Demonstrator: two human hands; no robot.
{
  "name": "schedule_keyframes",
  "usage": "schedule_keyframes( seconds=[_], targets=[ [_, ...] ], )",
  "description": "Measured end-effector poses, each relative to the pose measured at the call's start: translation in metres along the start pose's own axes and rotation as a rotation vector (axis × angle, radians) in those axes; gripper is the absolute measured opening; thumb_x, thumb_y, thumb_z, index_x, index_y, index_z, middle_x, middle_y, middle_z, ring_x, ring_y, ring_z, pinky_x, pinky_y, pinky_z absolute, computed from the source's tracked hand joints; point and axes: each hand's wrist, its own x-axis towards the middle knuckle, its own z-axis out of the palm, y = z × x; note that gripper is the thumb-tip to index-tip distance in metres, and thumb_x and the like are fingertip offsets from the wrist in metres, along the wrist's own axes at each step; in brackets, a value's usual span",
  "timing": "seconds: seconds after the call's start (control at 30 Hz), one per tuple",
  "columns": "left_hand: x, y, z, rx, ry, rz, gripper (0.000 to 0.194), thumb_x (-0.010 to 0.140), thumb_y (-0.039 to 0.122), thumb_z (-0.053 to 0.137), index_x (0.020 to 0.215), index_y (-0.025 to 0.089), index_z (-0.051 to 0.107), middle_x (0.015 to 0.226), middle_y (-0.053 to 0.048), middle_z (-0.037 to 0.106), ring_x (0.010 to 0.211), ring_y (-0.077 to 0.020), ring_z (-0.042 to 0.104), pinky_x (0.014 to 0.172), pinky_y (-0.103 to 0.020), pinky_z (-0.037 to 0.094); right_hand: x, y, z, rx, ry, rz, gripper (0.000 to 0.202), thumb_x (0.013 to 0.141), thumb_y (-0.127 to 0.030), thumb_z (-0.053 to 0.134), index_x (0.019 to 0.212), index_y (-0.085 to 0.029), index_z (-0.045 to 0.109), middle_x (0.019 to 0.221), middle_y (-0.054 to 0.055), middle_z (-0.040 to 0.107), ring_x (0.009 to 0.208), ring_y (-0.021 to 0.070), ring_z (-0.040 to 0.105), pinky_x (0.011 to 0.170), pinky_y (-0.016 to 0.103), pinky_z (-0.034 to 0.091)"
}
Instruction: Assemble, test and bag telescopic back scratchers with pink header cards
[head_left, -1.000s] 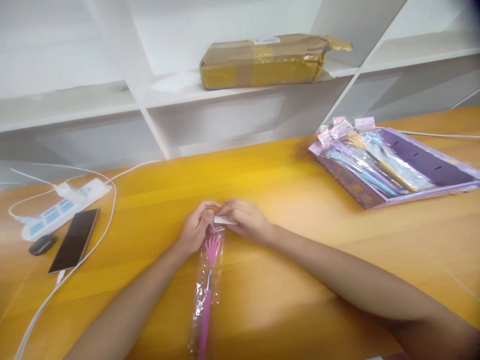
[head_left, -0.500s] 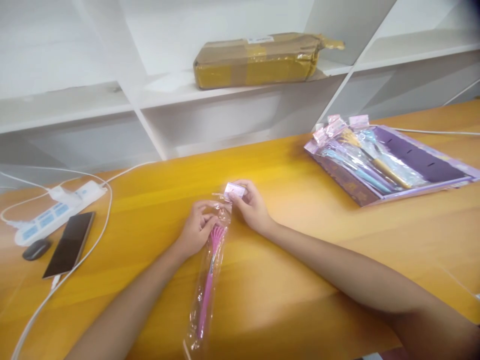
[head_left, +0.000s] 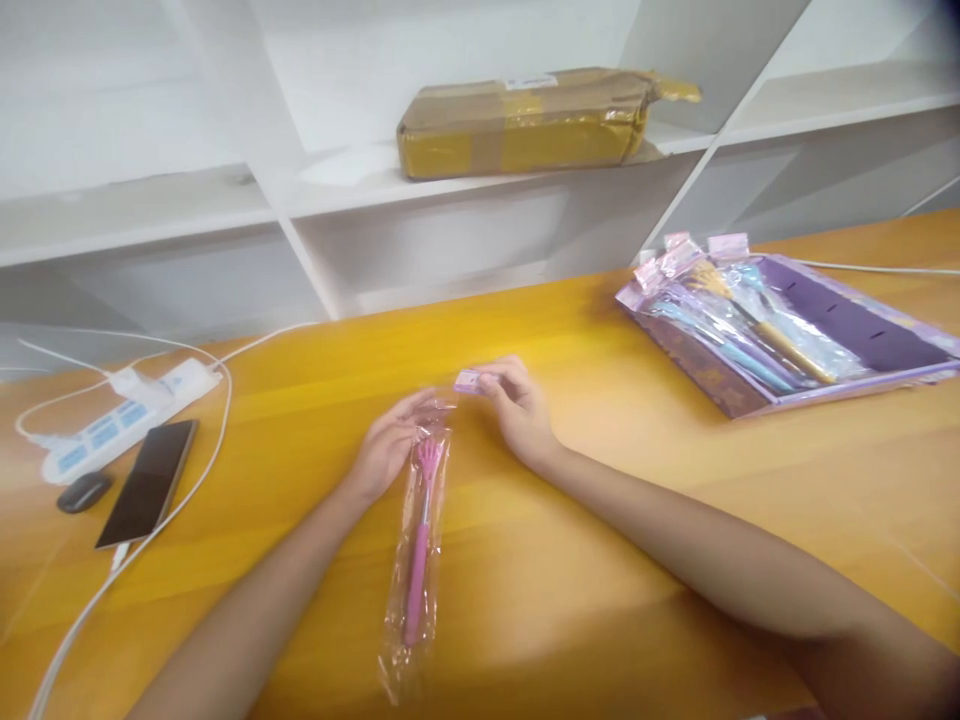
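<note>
A pink back scratcher [head_left: 417, 575] with a hand-shaped head lies inside a clear plastic bag [head_left: 394, 625] on the table, head end away from me. My left hand [head_left: 390, 440] is at the upper left of the bag, fingers stretched out and touching or just over its top edge; blur hides the exact contact. To its right, my right hand [head_left: 517, 408] pinches a small printed card label [head_left: 468, 381] between thumb and fingers, just above the bag's top. Whether the label still joins the bag cannot be made out.
At the right, a purple display box [head_left: 874, 320] holds several bagged back scratchers [head_left: 787, 350]. On the left lie a power strip [head_left: 112, 425], a phone [head_left: 150, 480], a black mouse [head_left: 84, 492] and white cables. A taped carton [head_left: 525, 130] sits on the shelf behind.
My left fingers have loosened from a pinch and straightened. My right hand has shifted slightly right with the label, now tilted flatter. The bag with the back scratcher lies straighter.
</note>
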Motion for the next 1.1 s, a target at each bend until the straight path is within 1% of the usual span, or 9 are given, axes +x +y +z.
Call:
schedule_keyframes(
  seconds=[0.1, 0.17, 0.3, 0.47, 0.6, 0.73, 0.93, 1.0, 1.1],
  targets=[
    [0.0, 0.003, 0.0, -0.036, 0.041, -0.006, 0.047, 0.088, 0.022, 0.066, 0.134, 0.018, 0.073, 0.129, -0.014, 0.075, 0.105, -0.0269, 0.074, 0.098, -0.043, 0.056, -0.005, -0.001, 0.004, 0.127, -0.029, 0.037, 0.022, 0.099, -0.047, 0.07, 0.103, -0.026, 0.067, 0.094, 0.002, 0.064, 0.081, 0.0166, 0.062, 0.076, 0.034, 0.053],
    [0.0, 0.004, 0.0, -0.02, 0.046, -0.015, 0.045, 0.088, 0.024, 0.067, 0.132, 0.017, 0.074, 0.127, -0.014, 0.075, 0.095, -0.0238, 0.074, 0.09, -0.039, 0.058, -0.01, -0.001, 0.007, 0.216, -0.098, 0.067, 0.025, 0.099, -0.048, 0.07, 0.105, -0.026, 0.06, 0.088, -0.001, 0.064, 0.071, 0.0142, 0.062, 0.069, 0.032, 0.053],
    [-0.001, 0.005, 0.002, 0.012, 0.009, -0.046, 0.042, 0.089, 0.031, 0.069, 0.125, 0.013, 0.078, 0.119, -0.016, 0.078, 0.1, -0.0277, 0.075, 0.095, -0.043, 0.058, -0.016, 0.001, 0.008, 0.267, -0.232, 0.065, 0.022, 0.102, -0.045, 0.067, 0.107, -0.026, 0.055, 0.085, -0.001, 0.066, 0.074, 0.0152, 0.066, 0.073, 0.033, 0.056],
    [-0.002, 0.0, 0.003, 0.203, 0.016, -0.034, 0.038, 0.089, 0.029, 0.079, 0.125, 0.018, 0.075, 0.118, -0.013, 0.077, 0.115, -0.0279, 0.072, 0.107, -0.047, 0.056, -0.015, 0.004, 0.007, 0.167, -0.191, 0.063, 0.023, 0.102, -0.047, 0.065, 0.107, -0.026, 0.056, 0.094, 0.002, 0.066, 0.078, 0.0166, 0.067, 0.075, 0.034, 0.057],
    [-0.001, -0.005, 0.002, 0.231, 0.103, -0.052, 0.028, 0.088, 0.037, 0.083, 0.106, 0.017, 0.075, 0.11, -0.009, 0.077, 0.097, -0.0233, 0.077, 0.097, -0.044, 0.063, -0.013, 0.002, 0.005, 0.057, -0.114, -0.028, 0.019, 0.103, -0.044, 0.065, 0.106, -0.026, 0.06, 0.097, 0.004, 0.066, 0.086, 0.0188, 0.064, 0.082, 0.037, 0.054],
    [0.0, -0.004, 0.004, 0.192, 0.153, -0.066, 0.03, 0.088, 0.042, 0.083, 0.094, 0.015, 0.072, 0.099, -0.007, 0.077, 0.089, -0.0215, 0.078, 0.09, -0.041, 0.065, -0.015, -0.003, 0.002, 0.063, -0.15, -0.114, 0.014, 0.1, -0.036, 0.07, 0.108, -0.026, 0.063, 0.094, 0.003, 0.066, 0.087, 0.0194, 0.062, 0.083, 0.037, 0.052],
    [0.002, 0.0, 0.007, 0.095, 0.194, -0.091, 0.035, 0.082, 0.043, 0.087, 0.09, 0.015, 0.067, 0.095, -0.007, 0.078, 0.084, -0.0209, 0.078, 0.083, -0.037, 0.066, -0.013, -0.001, 0.004, 0.004, -0.367, -0.013, 0.015, 0.1, -0.036, 0.07, 0.099, -0.023, 0.065, 0.09, 0.002, 0.067, 0.079, 0.0154, 0.06, 0.072, 0.031, 0.048],
    [0.002, 0.0, 0.008, 0.066, 0.198, -0.089, 0.037, 0.08, 0.043, 0.089, 0.089, 0.015, 0.067, 0.093, -0.006, 0.078, 0.082, -0.0206, 0.078, 0.083, -0.037, 0.066, -0.011, 0.002, 0.005, -0.016, -0.376, 0.038, 0.018, 0.099, -0.039, 0.07, 0.102, -0.023, 0.065, 0.089, 0.001, 0.067, 0.077, 0.0147, 0.06, 0.07, 0.03, 0.048],
    [0.002, 0.001, 0.008, 0.043, 0.214, -0.1, 0.037, 0.081, 0.043, 0.089, 0.089, 0.015, 0.067, 0.093, -0.007, 0.079, 0.083, -0.0218, 0.079, 0.086, -0.04, 0.066, -0.011, 0.005, 0.006, -0.017, -0.385, 0.064, 0.021, 0.098, -0.042, 0.071, 0.105, -0.023, 0.066, 0.09, 0.001, 0.069, 0.079, 0.0155, 0.063, 0.073, 0.03, 0.05]
  ],
)
